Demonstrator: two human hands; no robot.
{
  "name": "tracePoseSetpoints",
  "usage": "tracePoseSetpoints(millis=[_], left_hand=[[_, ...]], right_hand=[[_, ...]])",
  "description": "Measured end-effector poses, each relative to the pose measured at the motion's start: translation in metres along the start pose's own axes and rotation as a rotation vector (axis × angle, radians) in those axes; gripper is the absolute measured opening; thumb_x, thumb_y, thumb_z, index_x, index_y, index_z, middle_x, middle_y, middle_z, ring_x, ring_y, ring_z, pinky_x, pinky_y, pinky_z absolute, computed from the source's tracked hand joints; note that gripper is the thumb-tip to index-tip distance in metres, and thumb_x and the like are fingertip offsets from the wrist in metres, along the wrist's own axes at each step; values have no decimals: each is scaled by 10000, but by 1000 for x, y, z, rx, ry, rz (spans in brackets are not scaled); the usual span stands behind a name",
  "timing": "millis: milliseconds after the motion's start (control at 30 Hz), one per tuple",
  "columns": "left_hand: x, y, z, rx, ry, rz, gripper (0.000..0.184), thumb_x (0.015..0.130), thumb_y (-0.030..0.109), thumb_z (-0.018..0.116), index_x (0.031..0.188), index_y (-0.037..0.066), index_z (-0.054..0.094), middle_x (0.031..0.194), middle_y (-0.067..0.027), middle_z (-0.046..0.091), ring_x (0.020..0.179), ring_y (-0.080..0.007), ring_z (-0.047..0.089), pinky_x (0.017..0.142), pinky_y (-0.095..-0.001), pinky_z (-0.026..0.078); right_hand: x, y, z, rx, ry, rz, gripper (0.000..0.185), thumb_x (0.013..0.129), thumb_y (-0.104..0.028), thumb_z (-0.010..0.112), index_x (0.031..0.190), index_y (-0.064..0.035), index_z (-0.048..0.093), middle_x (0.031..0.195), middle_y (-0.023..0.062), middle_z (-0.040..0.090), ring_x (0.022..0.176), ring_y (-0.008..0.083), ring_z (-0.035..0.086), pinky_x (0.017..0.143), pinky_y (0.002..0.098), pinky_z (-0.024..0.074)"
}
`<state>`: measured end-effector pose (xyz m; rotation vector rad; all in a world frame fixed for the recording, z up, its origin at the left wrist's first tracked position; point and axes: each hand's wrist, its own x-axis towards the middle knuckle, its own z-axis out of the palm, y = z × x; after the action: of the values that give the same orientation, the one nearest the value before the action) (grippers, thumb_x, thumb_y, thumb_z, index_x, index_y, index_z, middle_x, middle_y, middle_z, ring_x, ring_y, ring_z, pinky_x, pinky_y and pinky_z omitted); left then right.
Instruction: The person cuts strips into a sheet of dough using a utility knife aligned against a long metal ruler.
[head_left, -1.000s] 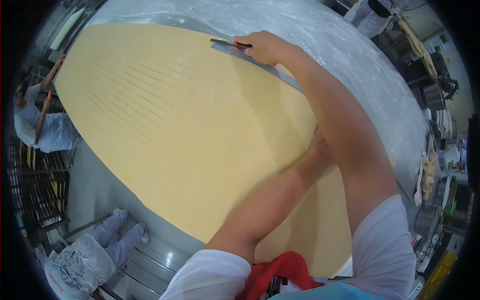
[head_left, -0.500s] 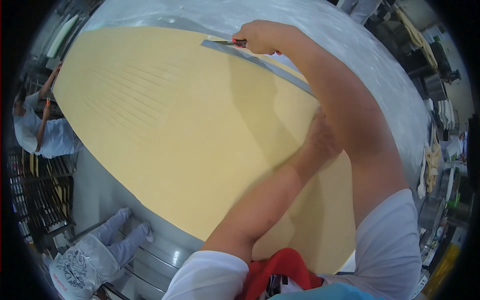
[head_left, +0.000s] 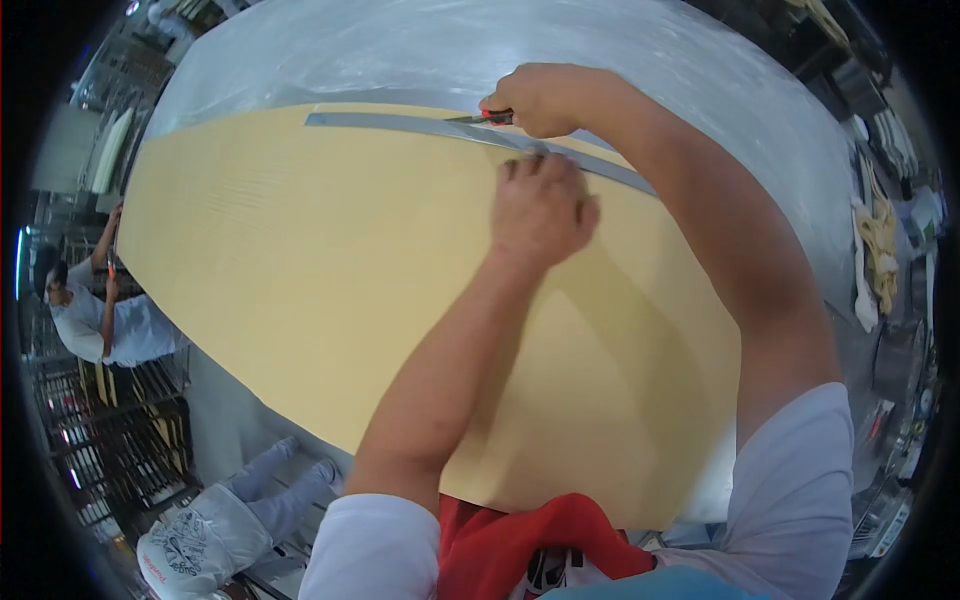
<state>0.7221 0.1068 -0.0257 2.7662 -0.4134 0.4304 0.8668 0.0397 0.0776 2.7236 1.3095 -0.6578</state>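
Observation:
A long metal ruler lies along the far edge of a large pale yellow dough sheet. My left hand is over the sheet, slightly blurred, with bent fingertips on the ruler's near edge and the thumb apart. Closed round the red-and-black handle of a utility knife, my right hand is just beyond the ruler. Its blade points left, close to the ruler's far edge; whether it touches the dough I cannot tell. Faint parallel lines mark the sheet on the left.
The sheet rests on a broad pale work surface. One person stands at the sheet's left edge, a hand near it. Another person is at lower left, near dark racks. Shelves and utensils line the right side.
The ruler has moved left along the dough's far edge, together with my left hand. My right hand still grips the knife beside the ruler. The view has shifted a little.

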Motion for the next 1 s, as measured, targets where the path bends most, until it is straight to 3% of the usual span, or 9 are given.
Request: tracePoseSetpoints(millis=[133, 367, 433, 467, 500, 567, 667, 800, 1000], left_hand=[[-2, 7, 1, 55, 160, 37, 367, 875, 355, 718, 1126, 93, 776, 1140, -47, 727, 1084, -296, 691, 951, -500, 487], [4, 22, -1, 185, 96, -37, 377, 899, 416, 684, 1065, 90, 773, 1088, -70, 718, 1067, -281, 689, 981, -497, 462], [18, 42, -7, 298, -100, -224, 470, 945, 499, 664, 991, 43, 768, 1065, -111, 716, 1062, -304, 689, 978, -497, 462], [29, 54, -8, 352, -200, -319, 685, 956, 671, 635, 926, -3, 753, 1064, -141, 715, 1108, -309, 671, 974, -500, 460], [37, 67, -9, 361, -201, -313, 685, 956, 671, 635, 926, -3, 753, 1064, -141, 715, 1108, -309, 671, 974, -500, 460], [53, 94, -7, 506, -358, -398, 873, 893, 840, 608, 884, -22, 745, 1063, -153, 723, 1176, -311, 641, 987, -515, 463], [68, 106, -12, 486, -476, -533, 983, 786, 947, 617, 854, -25, 746, 1063, -154, 738, 1228, -308, 615, 1013, -519, 466], [86, 104, -14, 419, -532, -578, 964, 717, 930, 708, 840, -25, 752, 1007, -143, 748, 1246, -313, 613, 1027, -520, 481], [117, 102, 1, 244, -741, -712, 907, 638, 835, 845, 971, -8, 804, 980, -139, 776, 1366, -312, 580, 1043, -521, 492]], right_hand=[[-65, 30, 24, 62, -8, 54, 452, 945, -6, 531, 1343, -168, 671, 1077, 136, 730, 990, 352, 682, 783, 530, 523], [-161, 76, 57, 84, 44, 46, 542, 917, 22, 556, 1398, -198, 675, 1065, 125, 742, 999, 339, 694, 777, 523, 534], [-183, 89, 68, 94, 52, 39, 540, 920, 22, 558, 1399, -200, 675, 1062, 123, 743, 995, 338, 695, 774, 521, 536], [-191, 96, 73, 85, 31, 58, 531, 926, 18, 557, 1395, -201, 677, 1062, 119, 743, 991, 338, 697, 767, 521, 536], [-201, 102, 75, 79, 11, 79, 523, 932, 15, 555, 1390, -203, 680, 1062, 114, 743, 988, 337, 698, 760, 521, 536], [-220, 115, 84, 60, 22, 52, 522, 941, 6, 550, 1400, -209, 676, 1055, 111, 742, 986, 338, 700, 765, 516, 542], [-243, 132, 94, 46, 20, 36, 528, 949, -5, 552, 1417, -221, 665, 1050, 107, 739, 997, 335, 705, 774, 509, 557], [-287, 145, 97, 103, -56, 105, 543, 942, -12, 580, 1431, -237, 653, 1111, 102, 731, 1057, 315, 706, 785, 503, 585], [-301, 159, 108, 141, -38, 121, 453, 930, -13, 608, 1325, -220, 691, 1124, 84, 713, 1074, 298, 700, 772, 499, 590]])
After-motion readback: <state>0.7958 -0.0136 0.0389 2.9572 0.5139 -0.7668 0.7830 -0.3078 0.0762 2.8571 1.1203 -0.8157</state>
